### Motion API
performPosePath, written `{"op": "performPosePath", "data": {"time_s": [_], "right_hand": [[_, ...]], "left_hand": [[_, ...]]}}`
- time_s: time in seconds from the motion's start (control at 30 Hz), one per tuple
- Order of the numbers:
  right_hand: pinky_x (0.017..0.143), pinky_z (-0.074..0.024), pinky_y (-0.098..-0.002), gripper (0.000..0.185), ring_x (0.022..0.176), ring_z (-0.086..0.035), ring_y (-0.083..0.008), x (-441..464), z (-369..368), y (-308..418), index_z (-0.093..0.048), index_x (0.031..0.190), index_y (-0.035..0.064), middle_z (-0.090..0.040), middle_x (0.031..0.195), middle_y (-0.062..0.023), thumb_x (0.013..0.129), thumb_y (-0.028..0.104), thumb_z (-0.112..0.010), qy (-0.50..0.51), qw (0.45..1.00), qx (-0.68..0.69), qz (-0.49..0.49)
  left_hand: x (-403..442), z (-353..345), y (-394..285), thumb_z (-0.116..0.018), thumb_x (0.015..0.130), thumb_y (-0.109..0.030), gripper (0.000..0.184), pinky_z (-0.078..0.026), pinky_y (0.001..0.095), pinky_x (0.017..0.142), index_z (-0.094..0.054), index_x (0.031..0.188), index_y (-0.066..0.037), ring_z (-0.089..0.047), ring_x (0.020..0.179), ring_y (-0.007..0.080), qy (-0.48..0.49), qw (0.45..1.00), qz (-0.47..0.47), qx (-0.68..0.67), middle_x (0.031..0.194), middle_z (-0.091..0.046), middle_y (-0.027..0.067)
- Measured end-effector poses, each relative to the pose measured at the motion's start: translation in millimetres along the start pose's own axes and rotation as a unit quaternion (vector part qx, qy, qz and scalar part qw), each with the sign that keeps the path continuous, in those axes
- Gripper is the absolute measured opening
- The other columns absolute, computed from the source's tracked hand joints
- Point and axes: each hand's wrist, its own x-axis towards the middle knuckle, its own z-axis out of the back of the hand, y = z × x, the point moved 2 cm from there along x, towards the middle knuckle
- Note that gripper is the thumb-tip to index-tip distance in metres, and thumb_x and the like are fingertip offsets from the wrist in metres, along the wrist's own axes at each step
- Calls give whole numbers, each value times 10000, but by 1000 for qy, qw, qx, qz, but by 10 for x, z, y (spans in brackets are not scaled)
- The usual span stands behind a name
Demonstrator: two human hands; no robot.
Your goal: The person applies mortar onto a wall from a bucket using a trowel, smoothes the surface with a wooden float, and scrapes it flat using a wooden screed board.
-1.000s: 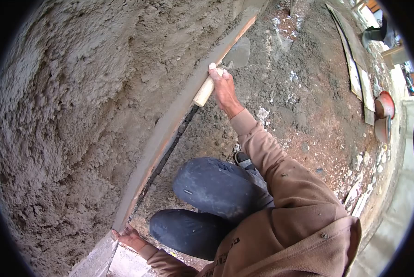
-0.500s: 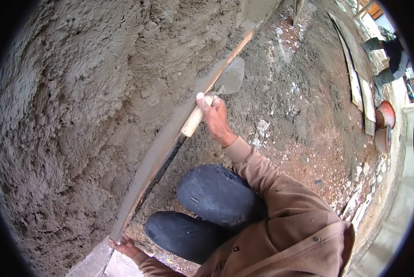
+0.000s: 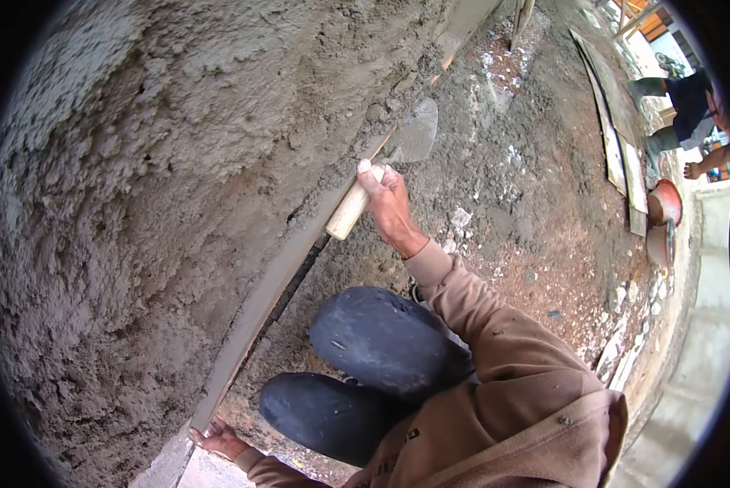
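Note:
My right hand (image 3: 393, 210) is closed around the pale wooden handle of a trowel (image 3: 416, 134), its mortar-coated metal blade pointing up and away. The same hand is against a long, narrow wooden board (image 3: 279, 264) that runs along the foot of a rough mortar wall (image 3: 153, 195). Wet mortar smears the board's face, and its orange-brown edge shows in places. At the near end of the board, my left hand (image 3: 221, 441) has its fingers curled around the edge. Fresh mortar lies along the board's wall side.
My bent knees (image 3: 381, 337) are close to the board. Mortar-spattered ground (image 3: 495, 228) stretches to the right. Farther off lie long planks (image 3: 613, 122) and a red-rimmed bucket (image 3: 666, 202). Another person's legs (image 3: 666, 122) stand at the far right.
The board has shifted slightly against the wall, and more mortar now overlaps its upper edge. My right hand and the trowel moved slightly right. More of the other person has come into view.

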Motion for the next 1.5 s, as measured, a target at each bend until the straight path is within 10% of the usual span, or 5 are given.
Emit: {"op": "performPosePath", "data": {"time_s": [0.17, 1.5], "right_hand": [[588, -406, -265, 263, 680, -482, -66, 63, 9, 37, -583, 864, 51, -562, 771, 29, 959, 293, -625, -2, 999, 17, 39], [556, -428, -253, 195, 632, -505, -60, 220, -37, 797, -557, 871, 72, -560, 729, 30, 936, 227, -657, -1, 999, 15, 39]], "left_hand": [[-116, -36, 21, -740, 821, -342, 590, -434, 409, 1052, -503, 1290, -74, -513, 1212, 286, -17, 1000, 0, 3, 1318, -517, 141], [-467, -253, -9, -748, 802, -381, 695, -436, 382, 1040, -494, 1291, 41, -502, 1194, 272, -29, 1000, -4, 13, 1324, -481, 167]]}}
